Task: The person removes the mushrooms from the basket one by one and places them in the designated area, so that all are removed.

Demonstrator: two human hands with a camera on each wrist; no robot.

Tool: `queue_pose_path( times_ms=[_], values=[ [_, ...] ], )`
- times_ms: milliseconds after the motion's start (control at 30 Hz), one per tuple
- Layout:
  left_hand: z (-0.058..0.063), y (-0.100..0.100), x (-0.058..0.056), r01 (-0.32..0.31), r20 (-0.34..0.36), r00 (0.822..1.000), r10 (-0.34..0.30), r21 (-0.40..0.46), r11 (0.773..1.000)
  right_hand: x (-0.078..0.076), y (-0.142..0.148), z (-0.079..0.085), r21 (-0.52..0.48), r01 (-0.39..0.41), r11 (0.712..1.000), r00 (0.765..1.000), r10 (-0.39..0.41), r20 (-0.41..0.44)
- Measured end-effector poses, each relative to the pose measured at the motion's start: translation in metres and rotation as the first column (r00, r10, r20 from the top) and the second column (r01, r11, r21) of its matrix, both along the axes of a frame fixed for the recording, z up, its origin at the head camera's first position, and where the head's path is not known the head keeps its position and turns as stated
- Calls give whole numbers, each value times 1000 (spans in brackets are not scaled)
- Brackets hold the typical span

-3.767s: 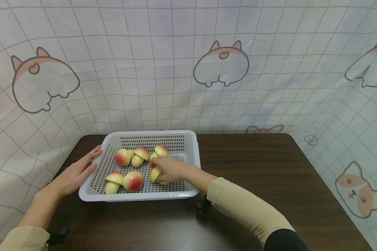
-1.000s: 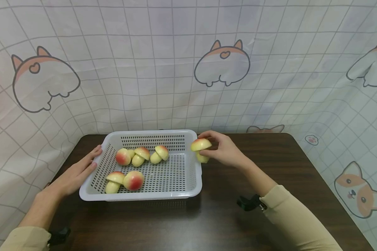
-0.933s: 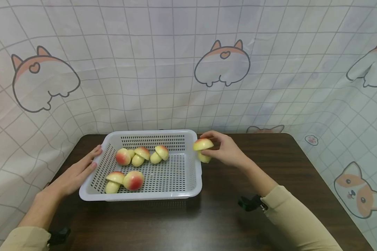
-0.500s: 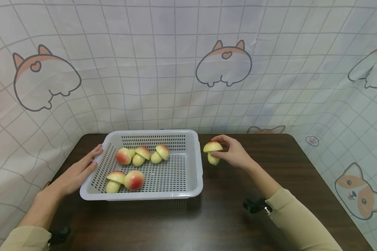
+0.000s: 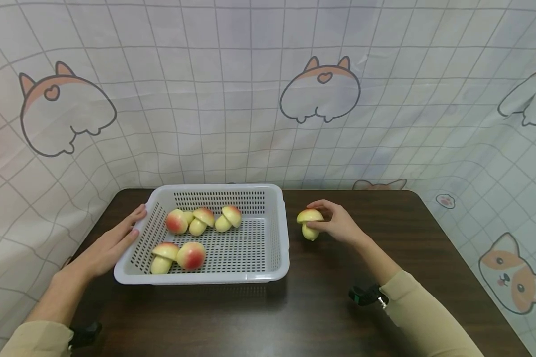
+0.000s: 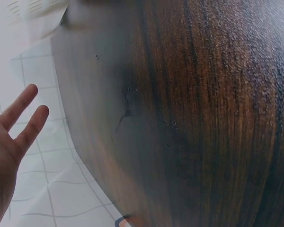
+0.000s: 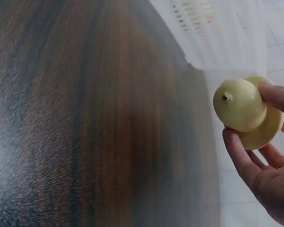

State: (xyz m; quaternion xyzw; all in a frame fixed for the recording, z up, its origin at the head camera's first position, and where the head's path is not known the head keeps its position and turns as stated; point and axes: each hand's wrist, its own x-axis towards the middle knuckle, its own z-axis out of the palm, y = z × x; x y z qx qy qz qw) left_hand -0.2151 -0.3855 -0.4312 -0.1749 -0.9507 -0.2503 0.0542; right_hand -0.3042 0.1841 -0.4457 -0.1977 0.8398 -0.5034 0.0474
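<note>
My right hand (image 5: pixel 339 224) pinches a toy mushroom (image 5: pixel 310 217) with a red and yellow cap and a pale yellow stem, just right of the basket. In the right wrist view the toy mushroom (image 7: pixel 240 105) shows its rounded stem end, with thumb and fingers around it. A white perforated basket (image 5: pixel 277 277) stands on the table's left half. Several similar toy mushrooms (image 5: pixel 191 256) lie in it, along the back and at the front left. My left hand (image 5: pixel 111 245) rests with straight fingers on the basket's left rim; the left wrist view shows only part of that hand (image 6: pixel 19 127).
Beneath everything is a dark wood-grain table (image 5: pixel 232 317) with rounded back corners. A white grid-patterned cloth (image 5: pixel 232 99) with cartoon dogs hangs behind and at both sides. Black wrist devices sit by both sleeves.
My right hand has lifted a toy mushroom out of the basket's right part, carried it over the right rim, then farther right and lower. The left hand stays on the rim.
</note>
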Motion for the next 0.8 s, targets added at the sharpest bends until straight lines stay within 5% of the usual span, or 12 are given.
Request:
queue_pose_path(
  times_ms=[800],
  values=[
    [0, -1, 0, 26, -41, 999, -27, -4, 1000, -16, 2, -27, -17, 17, 1000, 994, -15, 105]
  ],
)
